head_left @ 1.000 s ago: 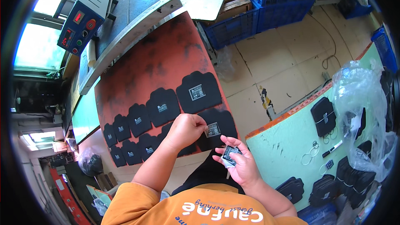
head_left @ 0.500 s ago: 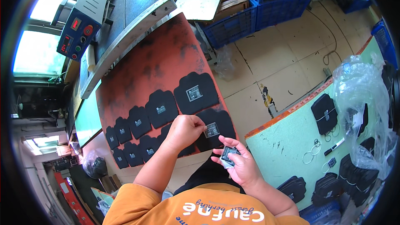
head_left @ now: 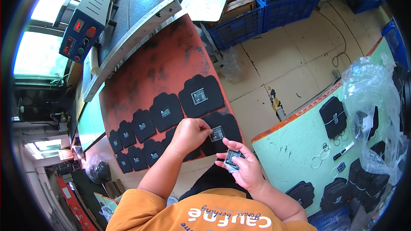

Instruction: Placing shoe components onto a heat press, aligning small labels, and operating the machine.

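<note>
Pinched together, the fingertips of my left hand [head_left: 188, 137] meet the left edge of a label [head_left: 217, 133] printed in white and grey. That label lies on a black, notched fabric piece [head_left: 229, 122] at the near right corner of the red board. My right hand [head_left: 248, 169] holds a small stack of similar dark printed labels [head_left: 234, 159], thumb on top and fingers partly spread, just beyond the board's near edge. Two rows of black pieces lie on the red board; the far-row piece at the right [head_left: 201, 96] also bears a label. My left forearm hides part of the near row.
The red board [head_left: 145, 70] borders a press machine with a control box [head_left: 81, 38] at the far left. Blue crates [head_left: 282, 0] stand at the back. On the green table [head_left: 287, 154] at right are bundled black pieces [head_left: 333, 117], a marker [head_left: 343, 150] and clear plastic [head_left: 364, 85].
My right hand has shifted very slightly left with the stack of labels, which is tilted a little differently. My left hand keeps its place at the label on the black piece.
</note>
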The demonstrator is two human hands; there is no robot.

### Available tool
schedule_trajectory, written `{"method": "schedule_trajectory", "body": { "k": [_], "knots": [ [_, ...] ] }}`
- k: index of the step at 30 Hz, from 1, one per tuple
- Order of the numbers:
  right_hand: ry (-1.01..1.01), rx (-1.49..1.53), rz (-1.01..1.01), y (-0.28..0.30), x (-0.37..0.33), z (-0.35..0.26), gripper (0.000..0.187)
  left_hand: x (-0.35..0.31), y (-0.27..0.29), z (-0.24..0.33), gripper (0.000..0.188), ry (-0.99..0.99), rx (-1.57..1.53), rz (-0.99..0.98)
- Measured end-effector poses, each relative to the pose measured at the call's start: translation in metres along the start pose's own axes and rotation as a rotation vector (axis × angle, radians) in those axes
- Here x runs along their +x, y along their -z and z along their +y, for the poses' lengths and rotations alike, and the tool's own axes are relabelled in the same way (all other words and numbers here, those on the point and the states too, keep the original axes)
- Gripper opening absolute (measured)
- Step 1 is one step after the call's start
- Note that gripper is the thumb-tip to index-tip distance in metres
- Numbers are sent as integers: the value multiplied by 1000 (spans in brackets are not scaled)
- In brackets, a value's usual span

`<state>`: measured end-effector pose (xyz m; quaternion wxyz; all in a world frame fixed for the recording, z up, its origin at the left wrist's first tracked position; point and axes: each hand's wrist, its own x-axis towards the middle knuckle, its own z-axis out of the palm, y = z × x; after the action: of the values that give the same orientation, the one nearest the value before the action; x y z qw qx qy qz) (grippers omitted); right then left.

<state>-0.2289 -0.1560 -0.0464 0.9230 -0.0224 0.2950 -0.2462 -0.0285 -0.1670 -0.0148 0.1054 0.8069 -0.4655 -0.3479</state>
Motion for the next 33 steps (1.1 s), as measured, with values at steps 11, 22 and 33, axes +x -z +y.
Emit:
{"method": "schedule_trajectory", "body": {
  "k": [11,22,33],
  "knots": [
    [3,54,49,-6,-5,2,46,-13,5,8,23,-45,177,49],
    [69,109,-17,-21,-1,42,25,-96,-30,-28,11,-81,-923,35],
    [-239,-56,-25,-30,15,79,24,-63,56,-110,12,217,-344,-95]
  ]
}}
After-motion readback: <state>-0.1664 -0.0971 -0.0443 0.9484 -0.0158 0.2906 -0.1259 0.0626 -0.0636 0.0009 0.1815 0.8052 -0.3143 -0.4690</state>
